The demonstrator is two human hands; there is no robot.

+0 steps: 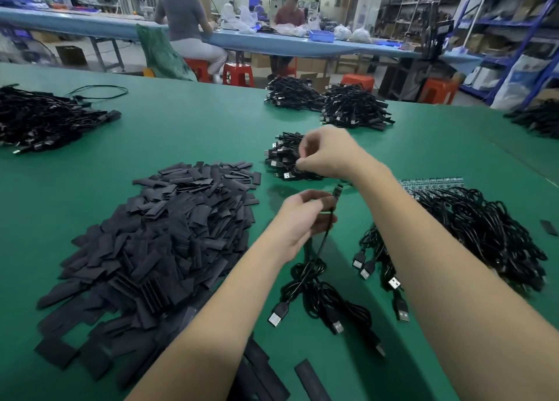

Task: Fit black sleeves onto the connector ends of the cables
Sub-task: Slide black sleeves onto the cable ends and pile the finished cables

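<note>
Right hand (325, 154): fingertips hidden among small cable bundle (282, 158); grip not discernible. Left hand (302, 219): palm side concealed. Cable pile, far right (538, 117): cut by frame edge. Sleeve strips, bottom (311, 381): cropped. Background shelves (423, 7): contents blurred.

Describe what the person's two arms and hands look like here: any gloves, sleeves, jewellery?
Both are bare. The left hand and right hand wear no gloves, and no rings, watch or wristband show. Both forearms are uncovered right down to the frame's lower edge, so no sleeve is visible. No marks or tape show.
</note>
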